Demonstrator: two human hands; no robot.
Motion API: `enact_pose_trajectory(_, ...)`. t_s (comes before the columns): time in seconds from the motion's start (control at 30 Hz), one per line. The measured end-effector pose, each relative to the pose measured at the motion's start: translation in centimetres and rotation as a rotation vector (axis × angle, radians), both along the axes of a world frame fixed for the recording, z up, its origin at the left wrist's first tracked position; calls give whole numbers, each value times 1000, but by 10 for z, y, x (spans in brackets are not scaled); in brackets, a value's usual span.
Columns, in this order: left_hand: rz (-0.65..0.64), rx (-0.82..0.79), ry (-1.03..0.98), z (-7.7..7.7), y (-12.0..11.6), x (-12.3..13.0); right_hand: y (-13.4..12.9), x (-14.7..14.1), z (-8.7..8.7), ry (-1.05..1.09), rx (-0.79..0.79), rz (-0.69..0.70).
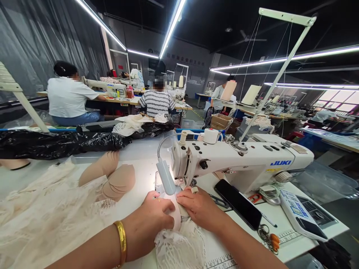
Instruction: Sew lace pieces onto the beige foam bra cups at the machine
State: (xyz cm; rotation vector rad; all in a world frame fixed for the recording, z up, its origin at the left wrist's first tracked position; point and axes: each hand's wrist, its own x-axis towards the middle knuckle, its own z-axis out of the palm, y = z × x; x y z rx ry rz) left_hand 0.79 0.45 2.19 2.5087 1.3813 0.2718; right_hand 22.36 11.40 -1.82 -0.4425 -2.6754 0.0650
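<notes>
Seemingly midway, a pad [175, 216] is sitting at lower centre, by the machine [238, 160].
Left hand [157, 213] is gripping it, right hand [200, 205] is pressing alongside, grip unclear; stacked pads [119, 181] are lying centre-left, apparently undone.

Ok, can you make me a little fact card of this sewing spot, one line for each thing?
Left hand: touching a pale pink piece
Right hand: at the piece's other side
Sewing machine: white, marked JUKI
Lamp: grey, tilted, close to both hands
Phone: black, lying in front of the machine
Left side: cream fabric, overlapping beige pieces
</notes>
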Motion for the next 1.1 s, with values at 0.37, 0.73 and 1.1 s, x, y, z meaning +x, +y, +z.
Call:
enact_pose_trajectory(0.37, -43, 19, 33, 10, 3, -6, -3, 1, 1, -3, -1, 20)
enact_pose_trajectory(0.73, -14, 17, 95, 15, 21, -18, -1, 1, 0, 9, -26, 22)
enact_pose_trajectory(1.1, -69, 71, 231, 19, 17, -12, -4, 5, 1, 28, 5, 36)
